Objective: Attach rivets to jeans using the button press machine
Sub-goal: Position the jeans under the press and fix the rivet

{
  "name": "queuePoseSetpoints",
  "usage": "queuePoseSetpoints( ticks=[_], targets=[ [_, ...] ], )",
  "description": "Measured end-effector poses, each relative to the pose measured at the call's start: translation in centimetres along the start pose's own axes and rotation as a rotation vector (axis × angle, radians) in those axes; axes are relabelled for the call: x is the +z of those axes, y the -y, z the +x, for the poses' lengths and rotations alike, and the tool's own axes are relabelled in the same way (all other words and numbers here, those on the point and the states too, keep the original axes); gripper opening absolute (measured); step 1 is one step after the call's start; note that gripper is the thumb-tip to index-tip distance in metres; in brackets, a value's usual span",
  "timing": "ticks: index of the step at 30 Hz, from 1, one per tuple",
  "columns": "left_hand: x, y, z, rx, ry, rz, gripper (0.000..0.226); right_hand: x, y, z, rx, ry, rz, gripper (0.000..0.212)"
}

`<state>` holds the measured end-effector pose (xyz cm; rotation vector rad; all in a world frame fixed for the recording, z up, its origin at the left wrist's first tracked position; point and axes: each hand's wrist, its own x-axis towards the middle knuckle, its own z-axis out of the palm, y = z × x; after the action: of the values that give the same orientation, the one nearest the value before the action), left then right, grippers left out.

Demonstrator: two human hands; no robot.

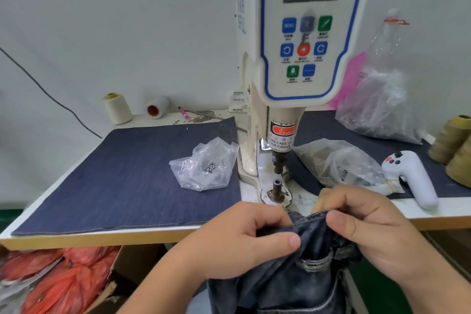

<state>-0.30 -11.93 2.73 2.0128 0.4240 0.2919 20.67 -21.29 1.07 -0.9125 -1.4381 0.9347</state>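
Dark blue jeans (293,280) hang over the table's front edge, below the white servo button machine (303,33). My left hand (244,242) pinches the stitched edge of the jeans between thumb and fingers. My right hand (364,222) pinches the same edge a little to the right. The machine's lower die post (277,186) stands just beyond my hands, under the black upper punch (279,163). A clear bag of small metal rivets (206,166) lies left of the machine.
A denim sheet (122,178) covers the tabletop. Another clear bag (341,163) and a white handheld controller (413,176) lie to the right. Thread cones stand at the back left (117,108) and far right (451,140). Red plastic bags (58,278) sit under the table.
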Motion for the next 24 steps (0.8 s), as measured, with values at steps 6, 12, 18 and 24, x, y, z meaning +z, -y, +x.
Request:
queuePoseSetpoints(
  ticks=[6, 12, 18, 24],
  targets=[
    [-0.6, 1.7, 0.1, -0.094, 0.005, -0.219, 0.022, -1.3, -2.4, 0.6, 0.153, -0.034, -0.187, 0.035],
    [-0.2, 3.5, 1.8, -0.179, -0.276, -0.424, 0.009, -1.8, -4.8, 2.7, 0.258, -0.046, -0.281, 0.022],
    [-0.7, 4.4, 3.2, -0.203, -0.363, -0.393, 0.009, -2.6, -6.5, 4.1, 0.330, -0.081, -0.117, 0.019],
    [-1.1, 5.1, 5.1, -0.234, -0.473, -0.377, 0.010, -2.4, -7.4, 5.5, 0.334, -0.171, -0.030, 0.017]
  ],
)
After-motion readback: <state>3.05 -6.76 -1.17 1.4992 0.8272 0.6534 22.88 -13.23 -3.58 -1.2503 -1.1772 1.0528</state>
